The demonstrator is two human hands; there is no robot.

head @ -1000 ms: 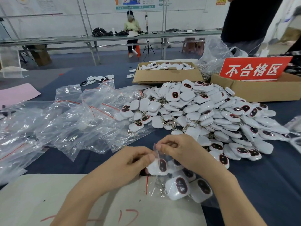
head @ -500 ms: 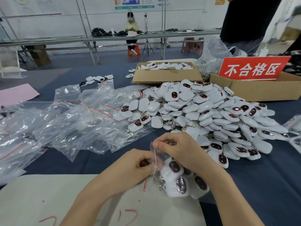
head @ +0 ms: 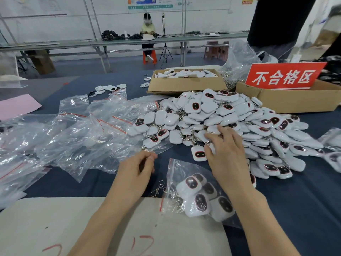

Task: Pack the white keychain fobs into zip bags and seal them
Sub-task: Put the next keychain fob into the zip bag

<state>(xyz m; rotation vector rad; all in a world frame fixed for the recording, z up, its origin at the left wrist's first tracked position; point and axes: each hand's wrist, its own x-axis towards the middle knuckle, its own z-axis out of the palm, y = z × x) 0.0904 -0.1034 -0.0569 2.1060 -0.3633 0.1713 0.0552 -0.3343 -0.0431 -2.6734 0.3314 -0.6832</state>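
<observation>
Nearest me, the filled zip bag (head: 193, 193) lies on the counter (head: 295, 209), its lower part over the edge of the pale cardboard sheet (head: 64, 224). About 5 white fobs sit inside it, and its red zip strip (head: 167, 183) runs down the left edge. I cannot tell from here whether that strip is pressed shut along its whole run, so I should check it before I count the bag done. A loose metal clasp (head: 156, 187) lies just outside the strip.

My left hand (head: 136, 172) hangs above the counter, loosely curled, fingers (head: 150, 157) half closed on nothing. It is near the empty zip bags (head: 73, 137), so it should pinch 1 by its mouth and pull it clear of the others.

My right hand (head: 225, 154) is spread over the near edge of the pile of fobs (head: 230, 117), fingertips (head: 220, 129) touching several, thumb beside 1 fob (head: 199, 153) that lies apart from the heap. No fob is gripped. The key rings tangle, so I should take loose ones from the edge and lift gently, not drag.

Beyond the pile stand 2 cardboard boxes, one with more fobs (head: 186, 82), one behind the red sign (head: 284, 76).
</observation>
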